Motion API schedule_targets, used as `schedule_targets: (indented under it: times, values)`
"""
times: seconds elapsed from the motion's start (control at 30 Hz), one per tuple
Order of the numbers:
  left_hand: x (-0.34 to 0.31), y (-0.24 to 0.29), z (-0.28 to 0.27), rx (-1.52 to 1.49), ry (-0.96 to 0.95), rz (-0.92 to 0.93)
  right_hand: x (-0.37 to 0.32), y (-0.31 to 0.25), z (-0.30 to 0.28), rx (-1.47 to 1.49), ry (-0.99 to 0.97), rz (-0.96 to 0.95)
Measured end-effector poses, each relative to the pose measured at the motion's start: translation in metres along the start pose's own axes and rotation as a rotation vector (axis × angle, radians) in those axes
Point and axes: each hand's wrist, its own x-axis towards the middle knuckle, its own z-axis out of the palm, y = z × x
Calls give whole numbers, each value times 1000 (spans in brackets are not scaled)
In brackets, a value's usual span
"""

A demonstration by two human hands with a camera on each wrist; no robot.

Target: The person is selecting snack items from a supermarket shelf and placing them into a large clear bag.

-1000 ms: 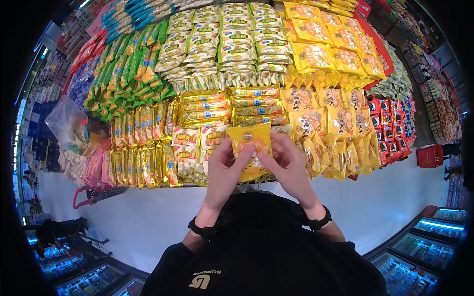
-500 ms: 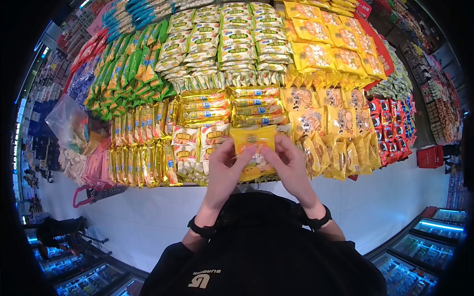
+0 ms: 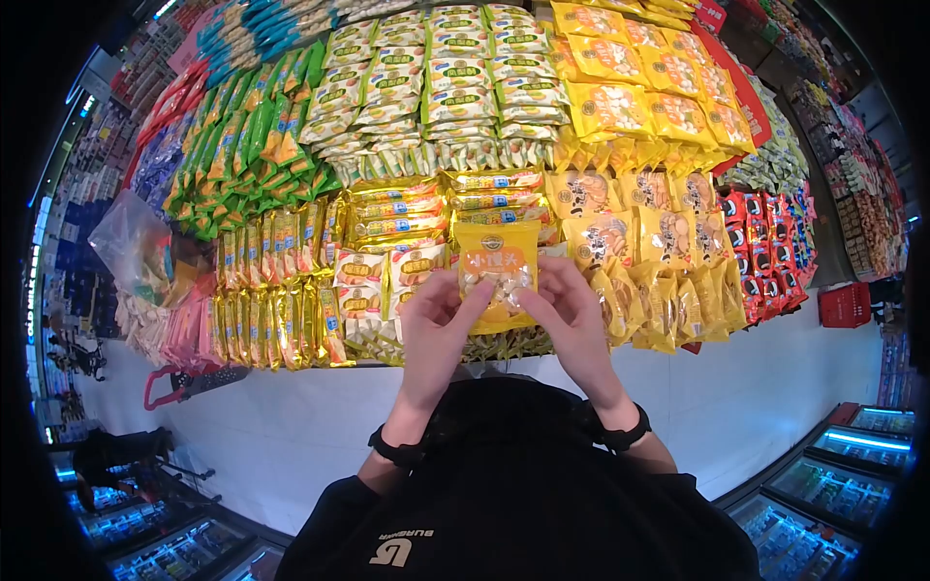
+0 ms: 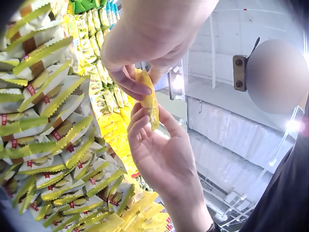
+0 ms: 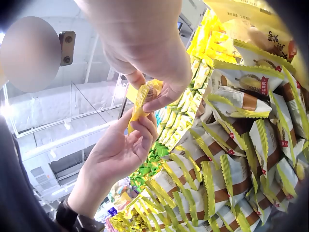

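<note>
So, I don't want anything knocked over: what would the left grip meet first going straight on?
Beyond the yellow packet it holds, the left grip would probably meet the gold-wrapped packs first, though depth is hard to judge.

The left hand and right hand are pinching a yellow bag near rows of packaged snacks.
</note>
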Motion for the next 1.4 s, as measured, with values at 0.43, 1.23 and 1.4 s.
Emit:
schedule_targets:
  times: [0.43, 1.23, 1.4]
  values:
    - [-2, -2, 1, 1, -104, -38, 0, -1, -4, -9, 47, -16]
    - [-1, -5, 0, -14, -71, -45, -1, -3, -6, -55, 14, -15]
    - [0, -6, -4, 4, -76, -48, -2, -5, -6, -70, 36, 75]
